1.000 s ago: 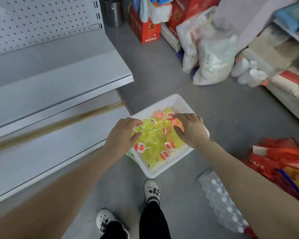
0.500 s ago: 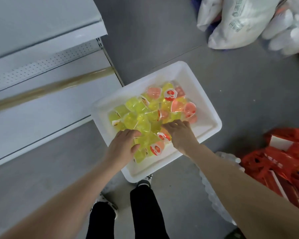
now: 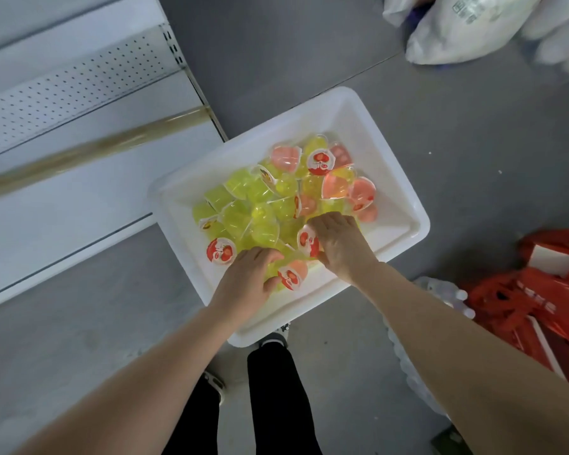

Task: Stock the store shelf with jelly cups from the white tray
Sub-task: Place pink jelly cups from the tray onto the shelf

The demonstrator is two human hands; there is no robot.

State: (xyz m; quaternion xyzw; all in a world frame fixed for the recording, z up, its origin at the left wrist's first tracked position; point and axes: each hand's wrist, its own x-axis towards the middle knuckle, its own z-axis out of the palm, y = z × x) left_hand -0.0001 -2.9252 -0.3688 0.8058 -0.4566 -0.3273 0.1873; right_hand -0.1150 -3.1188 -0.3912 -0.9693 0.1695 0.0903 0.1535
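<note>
Looking down from the head camera, we see the jelly cups [image 3: 263, 205] heaped loosely in the white tray [image 3: 396, 192], which sits on the grey floor [image 3: 309, 44] just beside the end of the store shelf [image 3: 79, 205]. Most of the cups are yellow-green, with a cluster of pink ones toward the far right corner, and they lie tipped every way, some showing red-printed foil lids. The tray's walls and corners show bare white around the pile. Both hands are down in the near side of the heap. The left hand [image 3: 247, 284] curls its fingers and thumb round yellow-green cups at the near edge, next to a pink one. The right hand [image 3: 339, 244] has its fingertips buried among the cups beside a red-lidded one, and we cannot tell whether it actually holds any. We judge the cups to be light, smooth thin plastic that would slide against one another and dent if squeezed, with peel-off lids that are best left alone. We would therefore grip them by the sides or scoop up several at once. A red bag [image 3: 539, 290] and white sacks [image 3: 457, 31] lie on the floor nearby.
</note>
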